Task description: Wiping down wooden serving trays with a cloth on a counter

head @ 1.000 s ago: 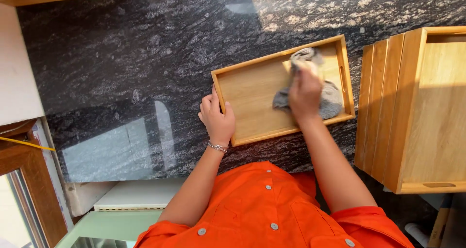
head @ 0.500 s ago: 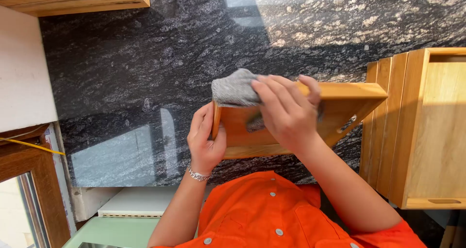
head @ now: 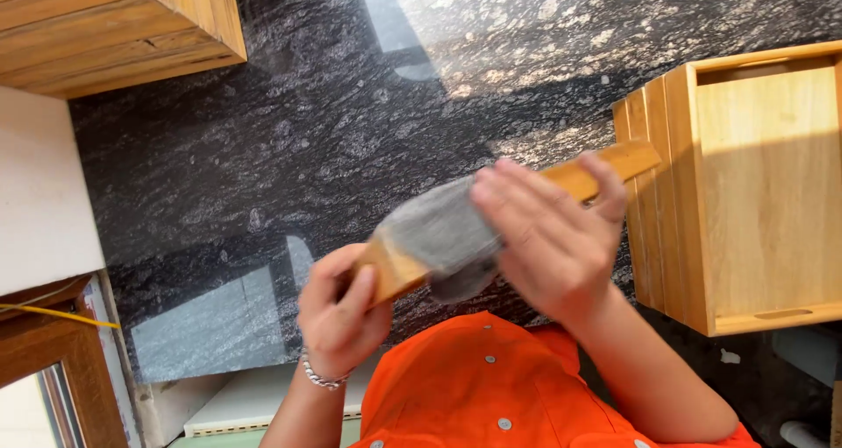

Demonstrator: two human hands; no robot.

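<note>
Presently: shallow light-wood tray (head: 605, 169) tilted on edge above dark speckled stone counter (head: 289, 141), near orange-shirted torso. Left hand (head: 340, 312) clamps near-left corner. Right hand (head: 548, 237) presses grey cloth (head: 438, 229) over rim. Advice: steady tray, wipe along edge.

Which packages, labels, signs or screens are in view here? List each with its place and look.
None in view: only a wooden tray lifted edge-on by the left hand, a grey cloth pressed to it by the right hand, and an unmarked wooden box on the dark stone counter.
</note>
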